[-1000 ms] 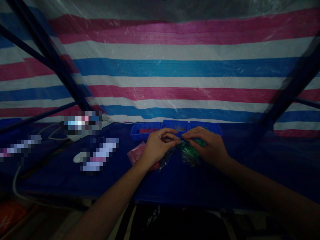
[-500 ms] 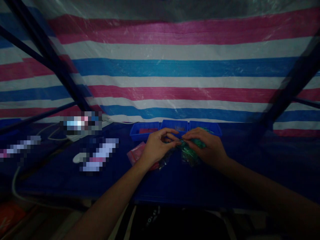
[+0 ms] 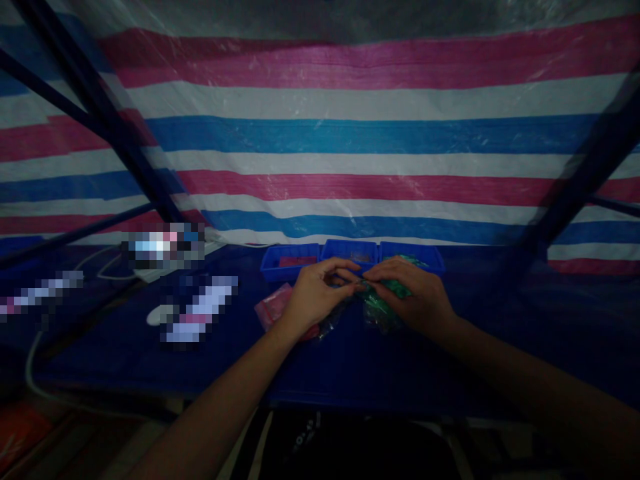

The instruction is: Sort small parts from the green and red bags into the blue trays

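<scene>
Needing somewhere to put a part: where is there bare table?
Blue table looks bare nearer than the pink bag and green bag, between the forearms, and, though dim, right of the blue trays. Crowded around the left hand and right hand.

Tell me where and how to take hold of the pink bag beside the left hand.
Pinch the pink bag by its exposed left corner, coming from the left, I'd suggest. It lies low on the blue table and looks thin, while the left hand and wrist hide part of its right side.
</scene>
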`<state>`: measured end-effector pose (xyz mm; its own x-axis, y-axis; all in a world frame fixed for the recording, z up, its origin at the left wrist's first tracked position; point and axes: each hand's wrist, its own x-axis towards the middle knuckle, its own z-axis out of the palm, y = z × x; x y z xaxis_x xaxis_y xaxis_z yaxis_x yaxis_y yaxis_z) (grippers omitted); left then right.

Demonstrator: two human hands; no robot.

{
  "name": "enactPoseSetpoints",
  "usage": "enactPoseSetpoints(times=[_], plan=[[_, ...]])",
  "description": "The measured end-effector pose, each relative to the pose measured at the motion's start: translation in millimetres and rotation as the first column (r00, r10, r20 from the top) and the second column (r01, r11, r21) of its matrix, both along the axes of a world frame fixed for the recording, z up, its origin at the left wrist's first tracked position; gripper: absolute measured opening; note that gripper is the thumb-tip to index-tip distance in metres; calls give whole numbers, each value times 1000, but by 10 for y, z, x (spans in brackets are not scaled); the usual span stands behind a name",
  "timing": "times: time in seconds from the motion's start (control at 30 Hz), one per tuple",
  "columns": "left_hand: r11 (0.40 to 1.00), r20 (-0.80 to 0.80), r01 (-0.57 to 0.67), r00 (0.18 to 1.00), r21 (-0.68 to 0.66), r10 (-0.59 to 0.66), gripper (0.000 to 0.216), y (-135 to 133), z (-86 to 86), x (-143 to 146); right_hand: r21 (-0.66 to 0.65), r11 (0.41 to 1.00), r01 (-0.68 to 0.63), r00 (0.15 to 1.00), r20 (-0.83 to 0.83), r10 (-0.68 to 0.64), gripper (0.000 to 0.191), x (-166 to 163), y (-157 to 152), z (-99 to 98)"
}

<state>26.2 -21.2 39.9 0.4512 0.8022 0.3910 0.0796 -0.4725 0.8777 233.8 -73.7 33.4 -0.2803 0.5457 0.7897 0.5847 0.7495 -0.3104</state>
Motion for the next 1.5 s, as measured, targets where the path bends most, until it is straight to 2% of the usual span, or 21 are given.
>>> enactPoseSetpoints(times=[0.23,0.4,0.6,0.83,0.97,1.2,1.3,1.5], plan=[[995,46,81,996,-54,-79,31,5,-38,-1,-20,1000,22,999,42,-21,23,34,-2,16],[995,32,93,995,-42,-92,35,4,-34,-15,-25,1000,-18,997,81,20,29,15,-5,20],[991,61,87,995,-101,-81,42,11,-10,-10,-84,996,44,996,-78,-51,28,-22,16,4],[983,76,120,991,-142,-110,43,-13,-5,-4,-171,982,76,981,-165,-104,15,-13,15,0],[992,62,78,995,-100,-72,38,-31,22,2,-186,981,52,974,-207,-91,24,-26,16,-7],[998,-32,-69,997,-11,68,23,-33,52,4,-317,945,-83,904,-423,-63,27,-56,44,-52],[998,-41,-67,997,4,67,22,-32,54,-5,-344,932,-111,890,-452,-61,28,-64,49,-62],[996,-11,20,1000,93,-19,17,-9,48,-13,-365,918,-154,885,-464,-37,23,-62,66,-82]])
